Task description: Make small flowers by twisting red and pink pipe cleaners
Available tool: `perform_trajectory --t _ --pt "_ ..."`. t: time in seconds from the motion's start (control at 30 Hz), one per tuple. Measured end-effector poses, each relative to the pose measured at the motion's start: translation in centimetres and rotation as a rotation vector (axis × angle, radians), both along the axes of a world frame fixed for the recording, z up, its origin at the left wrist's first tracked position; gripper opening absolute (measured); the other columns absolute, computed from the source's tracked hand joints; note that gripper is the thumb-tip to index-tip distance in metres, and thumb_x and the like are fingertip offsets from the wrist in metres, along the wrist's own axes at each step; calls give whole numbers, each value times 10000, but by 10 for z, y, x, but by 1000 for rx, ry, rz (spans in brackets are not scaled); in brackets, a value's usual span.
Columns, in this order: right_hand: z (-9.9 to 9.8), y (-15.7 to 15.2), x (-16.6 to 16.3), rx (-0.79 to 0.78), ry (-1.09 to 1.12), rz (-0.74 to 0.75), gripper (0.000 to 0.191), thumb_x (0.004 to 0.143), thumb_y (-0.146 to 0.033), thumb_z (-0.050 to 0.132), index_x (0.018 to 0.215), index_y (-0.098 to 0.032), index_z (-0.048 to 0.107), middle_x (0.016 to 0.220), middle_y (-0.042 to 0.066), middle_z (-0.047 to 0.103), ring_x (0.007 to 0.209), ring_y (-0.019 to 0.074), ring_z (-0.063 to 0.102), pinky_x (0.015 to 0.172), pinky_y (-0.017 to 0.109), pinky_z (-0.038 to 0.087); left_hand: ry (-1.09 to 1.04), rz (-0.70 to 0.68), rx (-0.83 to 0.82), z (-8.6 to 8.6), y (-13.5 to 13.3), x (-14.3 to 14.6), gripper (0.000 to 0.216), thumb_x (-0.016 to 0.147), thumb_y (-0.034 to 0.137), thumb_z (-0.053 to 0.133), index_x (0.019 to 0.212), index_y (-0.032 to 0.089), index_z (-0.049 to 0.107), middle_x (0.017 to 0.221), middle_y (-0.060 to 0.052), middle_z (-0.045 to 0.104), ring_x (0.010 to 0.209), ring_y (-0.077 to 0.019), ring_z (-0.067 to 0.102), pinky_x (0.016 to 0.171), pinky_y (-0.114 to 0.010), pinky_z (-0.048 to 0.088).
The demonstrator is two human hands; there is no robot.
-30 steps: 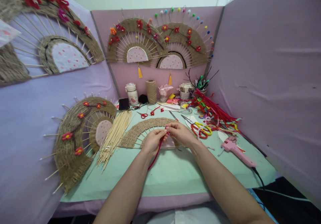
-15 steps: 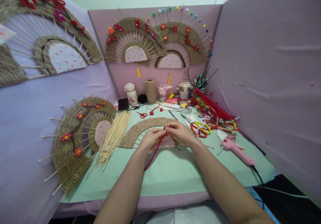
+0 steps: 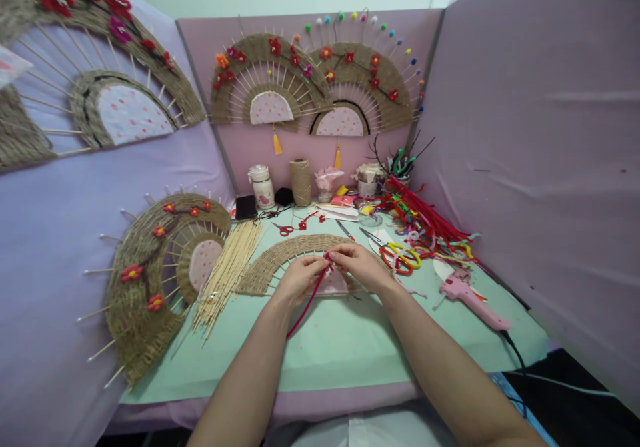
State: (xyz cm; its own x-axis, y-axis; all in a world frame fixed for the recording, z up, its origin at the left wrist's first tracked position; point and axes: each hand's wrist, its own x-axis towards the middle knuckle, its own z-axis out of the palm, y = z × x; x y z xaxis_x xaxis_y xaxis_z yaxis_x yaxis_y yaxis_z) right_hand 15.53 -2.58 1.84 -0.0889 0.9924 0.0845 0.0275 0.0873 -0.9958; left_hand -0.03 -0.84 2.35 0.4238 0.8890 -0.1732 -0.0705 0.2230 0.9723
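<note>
While bent over a green table (image 3: 345,357), have open room between fan and front edge. Reach above the woven fan (image 3: 273,263), laid crosswise, arch pointing away. Pinch, in left hand (image 3: 306,279) and right hand (image 3: 356,264), a red pipe cleaner (image 3: 313,297), bent on top, long axis slanting near-left.

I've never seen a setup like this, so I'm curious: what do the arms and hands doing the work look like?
They are a person's: the left hand and right hand wear no gloves, and no watch or bracelet shows. Both forearms are bare, with no sleeves in view. A pale garment shows at the bottom edge.
</note>
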Motion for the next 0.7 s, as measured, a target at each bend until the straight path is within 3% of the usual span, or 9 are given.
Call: perform_trajectory --t 0.1,0.37,0.7 --pt "-3 2 -1 7 8 -32 300 726 -470 568 796 -186 632 594 -33 506 519 91 396 494 218 287 -28 16 24 2 1 -1 242 609 325 708 745 124 696 700 -42 648 598 -86 527 566 -199 389" --pt "-3 0 0 -15 -102 -29 285 697 -464 612 711 -179 599 550 -41 485 476 85 384 464 218 277 -94 114 57 6 2 -1 253 554 248 737 779 137 703 770 -60 678 666 -112 569 640 -228 427" --pt "-6 -1 0 -68 -65 -40 281 728 -469 569 683 -193 536 525 -56 427 413 70 330 419 213 247 -117 170 26 4 3 0 262 508 242 760 742 146 690 707 -34 653 616 -90 546 600 -209 416"
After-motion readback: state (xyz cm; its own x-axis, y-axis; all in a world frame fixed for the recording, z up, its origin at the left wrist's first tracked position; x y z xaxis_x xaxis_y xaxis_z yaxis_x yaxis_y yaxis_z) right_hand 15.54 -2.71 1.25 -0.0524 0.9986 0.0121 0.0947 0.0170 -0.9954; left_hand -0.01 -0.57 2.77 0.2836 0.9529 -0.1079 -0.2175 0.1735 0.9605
